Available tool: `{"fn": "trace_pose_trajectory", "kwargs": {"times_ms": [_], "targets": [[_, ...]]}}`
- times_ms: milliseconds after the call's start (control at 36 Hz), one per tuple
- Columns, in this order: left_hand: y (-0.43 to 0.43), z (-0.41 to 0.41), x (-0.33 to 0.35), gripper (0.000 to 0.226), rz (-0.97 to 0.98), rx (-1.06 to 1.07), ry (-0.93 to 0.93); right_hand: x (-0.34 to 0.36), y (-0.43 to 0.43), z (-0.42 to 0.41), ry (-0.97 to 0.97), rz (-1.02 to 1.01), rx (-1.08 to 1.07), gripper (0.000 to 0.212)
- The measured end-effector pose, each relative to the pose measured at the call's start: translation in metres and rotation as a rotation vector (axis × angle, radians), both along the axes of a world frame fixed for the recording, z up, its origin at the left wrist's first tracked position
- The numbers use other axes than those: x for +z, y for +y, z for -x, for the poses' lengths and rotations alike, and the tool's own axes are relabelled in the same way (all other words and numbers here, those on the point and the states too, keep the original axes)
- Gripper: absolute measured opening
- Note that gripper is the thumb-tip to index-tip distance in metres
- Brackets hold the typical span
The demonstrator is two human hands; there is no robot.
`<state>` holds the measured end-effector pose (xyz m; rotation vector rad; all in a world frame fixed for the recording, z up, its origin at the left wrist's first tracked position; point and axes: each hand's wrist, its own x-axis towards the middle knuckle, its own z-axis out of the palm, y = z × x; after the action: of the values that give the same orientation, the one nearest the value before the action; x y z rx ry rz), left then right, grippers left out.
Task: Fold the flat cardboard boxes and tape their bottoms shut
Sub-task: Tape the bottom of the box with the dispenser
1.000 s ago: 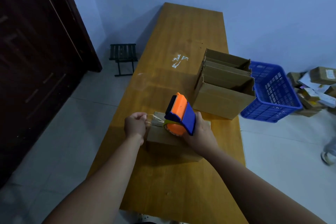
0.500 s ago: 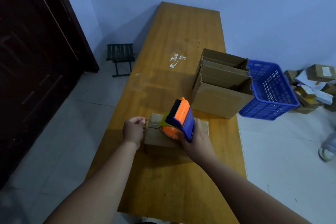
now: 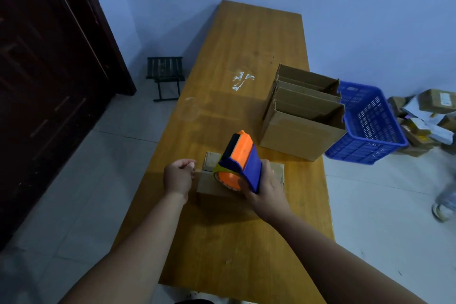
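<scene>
A small folded cardboard box lies on the wooden table in front of me. My right hand grips an orange and blue tape dispenser and holds it on top of the box. At the box's left end, my left hand pinches the free end of the tape, which runs from the dispenser to the fingers. The dispenser hides the middle of the box top.
Several folded open boxes stand in a row at the table's right edge. A blue plastic basket sits beside them. Parcels lie on the floor at the right. A small black stool stands left of the table.
The dispenser has come down lower onto the box top. My left hand has shifted slightly left and down to the box's left end with the tape.
</scene>
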<state>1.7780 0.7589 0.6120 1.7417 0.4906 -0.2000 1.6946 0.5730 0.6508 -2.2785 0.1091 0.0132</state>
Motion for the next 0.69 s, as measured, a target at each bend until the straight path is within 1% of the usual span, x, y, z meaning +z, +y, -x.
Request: {"fn": "trace_pose_trajectory", "kwargs": {"times_ms": [111, 278, 306, 417, 472, 500, 556, 583, 611, 639, 694], "targets": [[-0.006, -0.003, 0.000, 0.018, 0.032, 0.033, 0.042, -0.001, 0.001, 0.001, -0.008, 0.019, -0.004, 0.045], [-0.010, -0.003, -0.004, 0.023, 0.026, 0.030, 0.129, -0.001, 0.003, -0.003, 0.008, 0.063, -0.018, 0.045], [-0.012, -0.002, -0.004, 0.024, 0.001, 0.024, 0.126, -0.001, 0.003, -0.003, 0.009, 0.077, -0.016, 0.045], [-0.017, -0.001, -0.002, 0.025, -0.266, -0.093, 0.045, -0.002, 0.002, -0.005, 0.024, 0.140, -0.024, 0.048], [-0.019, -0.001, 0.001, 0.027, -0.309, -0.144, 0.076, -0.004, 0.002, -0.006, 0.036, 0.164, -0.036, 0.048], [-0.018, -0.004, 0.002, 0.032, -0.273, -0.154, 0.128, -0.004, 0.002, -0.007, 0.038, 0.175, -0.044, 0.049], [-0.012, -0.007, -0.004, 0.053, -0.092, -0.128, 0.292, -0.004, 0.002, -0.008, 0.035, 0.198, -0.057, 0.050], [-0.009, -0.005, -0.005, 0.059, -0.034, -0.143, 0.374, -0.004, 0.002, -0.008, 0.035, 0.204, -0.057, 0.050], [-0.005, -0.002, -0.011, 0.058, -0.016, -0.180, 0.426, -0.004, 0.002, -0.008, 0.039, 0.206, -0.053, 0.051], [-0.003, 0.001, -0.019, 0.050, -0.028, -0.206, 0.445, -0.004, 0.002, -0.008, 0.048, 0.204, -0.051, 0.051], [-0.003, 0.007, -0.028, 0.032, -0.104, -0.153, 0.338, -0.004, 0.001, -0.008, 0.059, 0.207, -0.051, 0.052]]}}
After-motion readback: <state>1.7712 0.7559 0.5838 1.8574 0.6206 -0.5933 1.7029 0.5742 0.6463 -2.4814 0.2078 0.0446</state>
